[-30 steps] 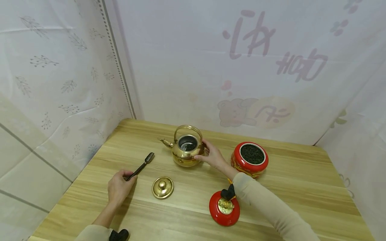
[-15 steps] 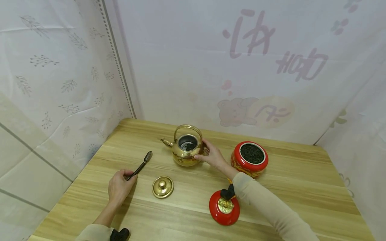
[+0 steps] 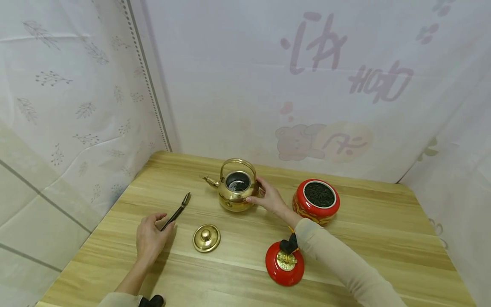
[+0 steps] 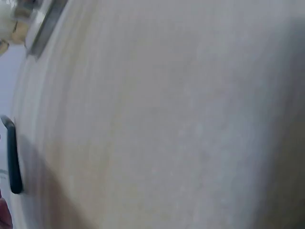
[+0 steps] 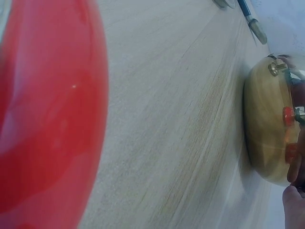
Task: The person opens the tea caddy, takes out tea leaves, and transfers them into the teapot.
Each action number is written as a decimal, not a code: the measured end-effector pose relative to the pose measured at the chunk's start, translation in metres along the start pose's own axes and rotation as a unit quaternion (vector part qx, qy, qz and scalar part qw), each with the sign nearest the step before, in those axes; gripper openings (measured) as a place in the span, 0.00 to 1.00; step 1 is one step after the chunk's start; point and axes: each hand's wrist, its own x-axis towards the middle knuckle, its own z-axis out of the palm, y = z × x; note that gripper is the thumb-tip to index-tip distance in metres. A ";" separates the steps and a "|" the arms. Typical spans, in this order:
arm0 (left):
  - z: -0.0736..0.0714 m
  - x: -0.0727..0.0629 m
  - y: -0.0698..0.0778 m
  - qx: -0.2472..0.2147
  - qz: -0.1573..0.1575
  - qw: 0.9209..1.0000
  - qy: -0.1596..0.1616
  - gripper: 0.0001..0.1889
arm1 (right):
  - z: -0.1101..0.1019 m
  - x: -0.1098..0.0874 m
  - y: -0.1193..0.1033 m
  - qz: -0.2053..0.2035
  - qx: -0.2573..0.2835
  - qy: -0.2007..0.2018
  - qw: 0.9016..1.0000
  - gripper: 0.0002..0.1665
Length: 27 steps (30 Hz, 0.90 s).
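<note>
A brass teapot [image 3: 237, 202] with an arched handle stands uncovered on the table, dark leaves visible inside it. My right hand [image 3: 270, 198] holds its right side, thumb in front and fingers behind. At the left lies a dark tea scoop [image 3: 180, 209], its bowl pointing toward the spout. My left hand [image 3: 151, 238] is at the scoop's handle with thumb and forefinger spread; in the left wrist view the handle end [image 4: 15, 183] shows apart from a fingertip [image 4: 5, 214]. The teapot's round brass lid [image 3: 206, 238] lies between the left hand and the teapot.
A red jar [image 3: 318, 207] full of dark tea leaves stands behind my right forearm. Its red lid [image 3: 281, 273] with a gold medallion lies nearer the front, partly under the black strap [image 3: 288, 245] at my right wrist. Patterned curtains [image 3: 230, 76] hang behind the wooden table [image 3: 230, 277].
My left thumb and forefinger have spread apart, letting go of the scoop. The scoop's bowl has turned slightly left. My right hand stays on the teapot.
</note>
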 end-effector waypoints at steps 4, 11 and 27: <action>-0.001 -0.004 0.012 -0.017 0.010 1.000 0.002 0.17 | 0.000 0.003 0.007 0.003 -0.011 0.007 1.000 0.47; 0.002 -0.014 0.032 -0.096 -0.027 0.994 -0.049 0.16 | 0.000 0.001 0.001 0.008 -0.009 0.006 1.000 0.48; 0.024 -0.040 0.049 -0.131 0.031 0.983 -0.122 0.22 | -0.002 -0.006 -0.016 -0.004 0.007 -0.010 1.000 0.46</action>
